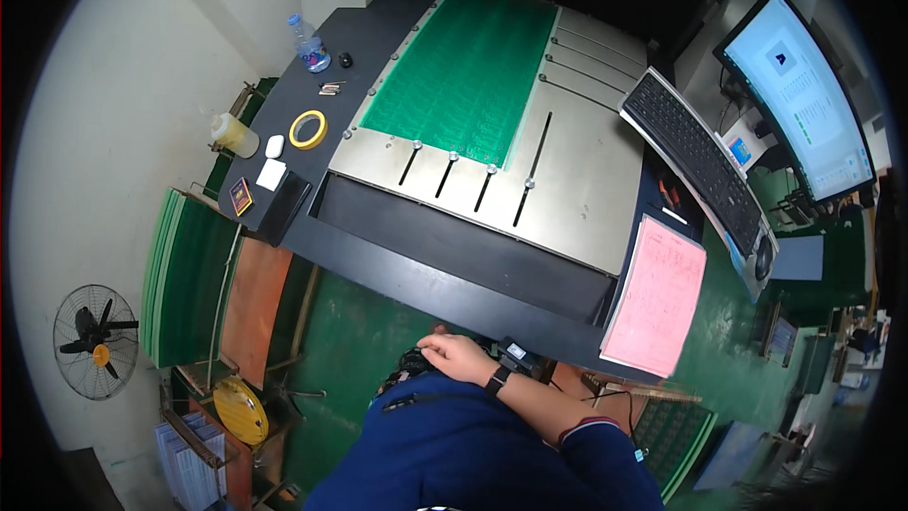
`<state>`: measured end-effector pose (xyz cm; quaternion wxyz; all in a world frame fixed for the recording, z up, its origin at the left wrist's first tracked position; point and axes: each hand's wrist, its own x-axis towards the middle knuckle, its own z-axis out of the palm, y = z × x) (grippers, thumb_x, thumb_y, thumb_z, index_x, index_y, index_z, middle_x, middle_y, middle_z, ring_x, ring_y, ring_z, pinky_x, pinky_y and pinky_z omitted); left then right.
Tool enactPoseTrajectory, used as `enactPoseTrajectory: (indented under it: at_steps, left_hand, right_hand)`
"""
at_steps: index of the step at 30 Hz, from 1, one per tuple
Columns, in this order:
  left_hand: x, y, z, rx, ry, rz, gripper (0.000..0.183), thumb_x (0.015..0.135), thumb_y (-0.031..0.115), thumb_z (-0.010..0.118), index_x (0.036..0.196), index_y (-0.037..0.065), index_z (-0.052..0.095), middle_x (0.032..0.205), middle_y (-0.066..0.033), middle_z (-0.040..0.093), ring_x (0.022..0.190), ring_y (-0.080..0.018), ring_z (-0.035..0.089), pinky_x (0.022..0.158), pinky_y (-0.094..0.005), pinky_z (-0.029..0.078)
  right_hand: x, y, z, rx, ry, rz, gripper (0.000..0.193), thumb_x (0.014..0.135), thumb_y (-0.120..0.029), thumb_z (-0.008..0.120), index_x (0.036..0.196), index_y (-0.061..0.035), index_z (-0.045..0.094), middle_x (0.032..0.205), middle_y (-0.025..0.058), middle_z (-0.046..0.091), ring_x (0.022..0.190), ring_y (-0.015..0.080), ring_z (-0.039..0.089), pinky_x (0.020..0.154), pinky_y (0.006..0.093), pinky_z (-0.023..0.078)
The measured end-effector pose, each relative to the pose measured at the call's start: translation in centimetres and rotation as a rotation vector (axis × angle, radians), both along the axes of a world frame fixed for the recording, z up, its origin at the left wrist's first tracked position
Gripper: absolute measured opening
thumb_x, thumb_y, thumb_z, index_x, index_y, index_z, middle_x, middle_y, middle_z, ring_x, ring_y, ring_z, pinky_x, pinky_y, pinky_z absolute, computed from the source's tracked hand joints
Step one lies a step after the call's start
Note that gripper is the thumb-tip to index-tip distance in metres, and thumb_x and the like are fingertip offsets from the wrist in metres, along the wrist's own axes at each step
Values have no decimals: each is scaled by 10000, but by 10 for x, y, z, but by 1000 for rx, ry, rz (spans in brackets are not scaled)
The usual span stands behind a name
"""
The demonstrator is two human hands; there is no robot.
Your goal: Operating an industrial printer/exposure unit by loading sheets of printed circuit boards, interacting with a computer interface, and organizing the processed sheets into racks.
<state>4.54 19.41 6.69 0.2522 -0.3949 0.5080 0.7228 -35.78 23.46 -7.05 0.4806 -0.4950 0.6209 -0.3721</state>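
My right hand point(459, 357), with a dark watch point(497, 379) on its wrist, is held close in front of my body, just short of the table's front edge. Its fingers are curled together, and whatever lies under them is hidden. A small patch of skin shows just beyond it, perhaps part of my left hand, which is otherwise hidden. Away from my hands, a green patterned panel point(463, 71) lies flat on the silver metal plate point(582, 185). Round knobs point(453, 157) sit along the panel's edges, several of them in the plate's slots.
Pink paper sheets point(657, 298) lie at the table's right, below a keyboard point(695, 132), mouse point(764, 257) and lit monitor point(799, 99). Yellow tape point(308, 130) and a water bottle point(309, 44) stand left. Green panels point(194, 279) lean in a rack near a fan point(96, 342).
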Motion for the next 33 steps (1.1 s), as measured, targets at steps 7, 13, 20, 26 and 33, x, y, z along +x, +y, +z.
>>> enactPoseTrajectory:
  at_steps: [7,13,20,26,33]
  left_hand:
    - [-29,38,8,-24,-28,45,348,799,245,689,1080,57,609,890,-61,689,798,-141,635,719,-300,496]
    - [-49,121,-1,-4,-4,80,329,785,249,698,1049,66,626,871,-58,690,776,-140,637,698,-296,497]
    - [-75,229,-36,60,163,-56,308,769,253,709,1013,78,645,849,-54,692,749,-139,639,675,-290,497]
    - [-63,156,-15,-602,-95,213,347,744,345,719,967,84,679,913,-95,689,809,-187,658,720,-309,502]
    - [32,163,-124,-929,-20,1587,256,787,268,699,941,66,667,887,-91,683,773,-194,651,703,-297,501]
  right_hand:
    - [-30,6,11,-22,-105,103,237,886,-153,556,1084,-27,584,894,105,659,764,188,640,707,293,494]
    - [-64,-24,45,-48,-142,238,250,905,-136,542,1122,-15,572,900,72,657,749,137,612,679,267,487]
    - [-49,-57,47,57,-203,341,231,901,-138,555,1083,0,591,806,40,639,682,75,566,646,234,474]
    - [41,-73,72,-29,-29,699,226,877,-147,552,1048,-6,599,804,96,651,693,149,610,647,281,486]
    - [206,-87,56,-81,35,1080,240,886,-161,546,1077,-26,602,884,109,662,806,165,628,744,287,495]
